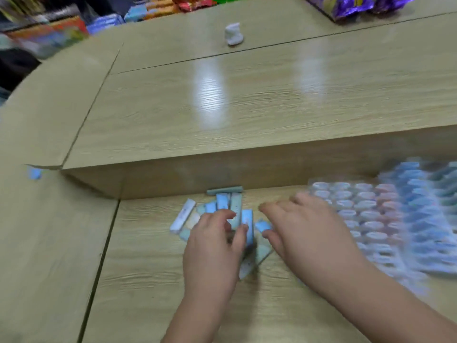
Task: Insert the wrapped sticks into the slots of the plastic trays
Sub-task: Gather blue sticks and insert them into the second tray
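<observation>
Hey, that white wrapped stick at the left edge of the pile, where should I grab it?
Probably pinch the white stick across its long sides near the middle, coming from above: it lies flat and slanted, its left side clear of the pile.

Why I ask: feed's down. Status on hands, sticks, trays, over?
Left hand grips blue wrapped stick at the pile. Right hand open, beside it. Plastic trays right, blurred. Nothing blocking.

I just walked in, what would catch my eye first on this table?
Probably the two bare hands low in the middle: the left hand grips a blue stick from the pile of wrapped sticks, the right hand hovers open beside it. At the right lie blurred plastic trays with rows of slots, many apparently filled.
</observation>
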`<action>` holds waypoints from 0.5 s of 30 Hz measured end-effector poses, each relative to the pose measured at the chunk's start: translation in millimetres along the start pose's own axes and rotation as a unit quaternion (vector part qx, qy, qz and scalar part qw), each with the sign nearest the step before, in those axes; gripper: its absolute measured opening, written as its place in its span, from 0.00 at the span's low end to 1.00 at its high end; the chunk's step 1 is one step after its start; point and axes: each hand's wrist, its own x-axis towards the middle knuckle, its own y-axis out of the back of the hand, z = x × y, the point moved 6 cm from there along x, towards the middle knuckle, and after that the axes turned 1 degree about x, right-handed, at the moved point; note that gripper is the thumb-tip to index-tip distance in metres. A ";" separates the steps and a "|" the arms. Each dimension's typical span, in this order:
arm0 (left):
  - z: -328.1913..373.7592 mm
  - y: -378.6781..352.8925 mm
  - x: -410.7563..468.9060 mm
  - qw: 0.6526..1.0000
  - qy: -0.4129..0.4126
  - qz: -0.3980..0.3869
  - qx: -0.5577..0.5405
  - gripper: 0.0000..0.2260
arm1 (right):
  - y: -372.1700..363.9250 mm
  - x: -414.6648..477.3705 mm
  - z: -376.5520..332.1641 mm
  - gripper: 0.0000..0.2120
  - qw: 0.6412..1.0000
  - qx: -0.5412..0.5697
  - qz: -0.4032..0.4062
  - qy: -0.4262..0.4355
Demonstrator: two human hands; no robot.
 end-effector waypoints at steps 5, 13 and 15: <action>3.4 -23.9 14.2 0.990 -0.040 -0.088 0.101 0.19 | -34.5 19.6 -8.5 0.19 0.990 -0.117 -0.069 -0.049; 2.5 -27.9 9.7 0.979 -0.034 -0.087 0.179 0.09 | -32.9 24.1 -15.8 0.17 0.992 -0.099 -0.031 -0.077; 3.1 -28.4 13.1 0.980 -0.037 -0.079 0.180 0.08 | -25.0 21.9 -16.5 0.18 0.994 -0.076 -0.017 -0.080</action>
